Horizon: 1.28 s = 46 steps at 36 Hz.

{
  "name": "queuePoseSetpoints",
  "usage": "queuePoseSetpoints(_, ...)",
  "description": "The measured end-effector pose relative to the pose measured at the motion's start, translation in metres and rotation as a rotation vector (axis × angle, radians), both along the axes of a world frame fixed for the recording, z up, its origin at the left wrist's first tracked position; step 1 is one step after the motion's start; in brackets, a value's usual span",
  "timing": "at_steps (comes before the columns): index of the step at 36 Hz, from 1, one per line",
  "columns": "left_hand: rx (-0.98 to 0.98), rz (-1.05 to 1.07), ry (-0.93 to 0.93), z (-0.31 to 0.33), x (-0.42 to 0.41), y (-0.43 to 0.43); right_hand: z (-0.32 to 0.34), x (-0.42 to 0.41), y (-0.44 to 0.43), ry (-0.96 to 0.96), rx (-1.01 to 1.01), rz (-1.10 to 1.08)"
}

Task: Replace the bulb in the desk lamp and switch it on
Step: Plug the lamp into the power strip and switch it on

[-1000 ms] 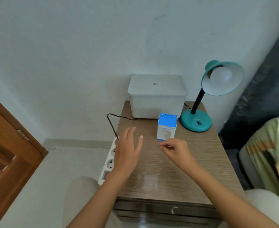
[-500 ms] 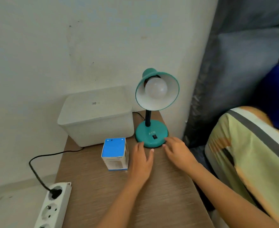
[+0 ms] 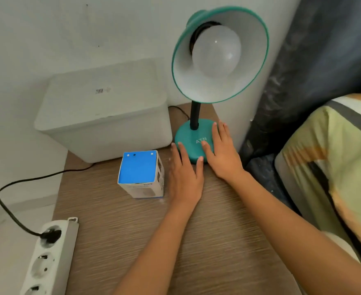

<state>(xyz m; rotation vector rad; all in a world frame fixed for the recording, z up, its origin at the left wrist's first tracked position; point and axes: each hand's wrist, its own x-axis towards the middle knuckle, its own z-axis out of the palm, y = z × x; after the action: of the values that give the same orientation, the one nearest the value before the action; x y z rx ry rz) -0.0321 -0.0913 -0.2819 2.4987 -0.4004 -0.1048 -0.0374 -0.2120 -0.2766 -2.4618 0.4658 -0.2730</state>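
A teal desk lamp stands at the back right of the wooden table, its round base (image 3: 191,136) near the wall and its shade (image 3: 251,60) tilted toward me. A white bulb (image 3: 216,52) sits unlit in the shade. My right hand (image 3: 222,153) lies flat on the right side of the base, fingers spread, covering the switch area. My left hand (image 3: 184,175) rests flat on the table, its fingertips touching the base's front left edge. A blue-topped bulb box (image 3: 140,174) stands just left of my left hand.
A white lidded bin (image 3: 103,116) sits against the wall behind the box. The lamp's black cord (image 3: 11,209) runs to a white power strip (image 3: 45,260) at the table's left edge. A dark curtain (image 3: 315,71) and a yellow-green pillow (image 3: 332,167) are on the right.
The view has moved closer and turned right toward the lamp. Both hands moved forward; my right hand now lies on the lamp base and my left touches its edge.
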Motion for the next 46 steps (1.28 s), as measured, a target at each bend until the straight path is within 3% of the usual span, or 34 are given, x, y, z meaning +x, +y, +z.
queuePoseSetpoints(36, -0.023, -0.024, -0.023, -0.0024, -0.0013, 0.0018, -0.0007, -0.0020, 0.0011, 0.000, 0.025, -0.018)
queuePoseSetpoints(46, -0.026, -0.016, -0.021, -0.0021, -0.0014, 0.0012, -0.0011, 0.0016, 0.0021, -0.114, 0.054, -0.106)
